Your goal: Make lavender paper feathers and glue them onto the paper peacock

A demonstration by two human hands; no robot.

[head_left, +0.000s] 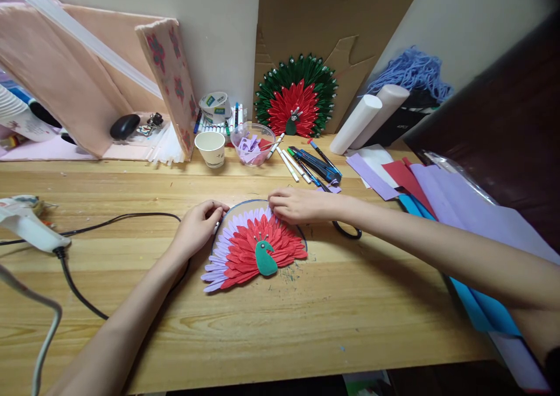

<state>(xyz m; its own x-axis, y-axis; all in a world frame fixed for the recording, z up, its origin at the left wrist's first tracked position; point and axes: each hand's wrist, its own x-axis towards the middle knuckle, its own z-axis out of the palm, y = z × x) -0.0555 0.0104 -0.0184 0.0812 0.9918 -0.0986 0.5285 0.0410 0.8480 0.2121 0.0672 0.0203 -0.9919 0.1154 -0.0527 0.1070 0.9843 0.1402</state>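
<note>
Left hand (199, 227) pinches the paper peacock (256, 250) by its rim — right hand (297, 204) presses its top feathers, grip unclear

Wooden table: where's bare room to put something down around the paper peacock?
Widest bare patch: the front of the table, between the paper peacock and the near edge. Another strip lies between the peacock and the paper cup. Crowded: the glue gun and cord at left, pens and scissors around the right hand, paper sheets at right.
</note>
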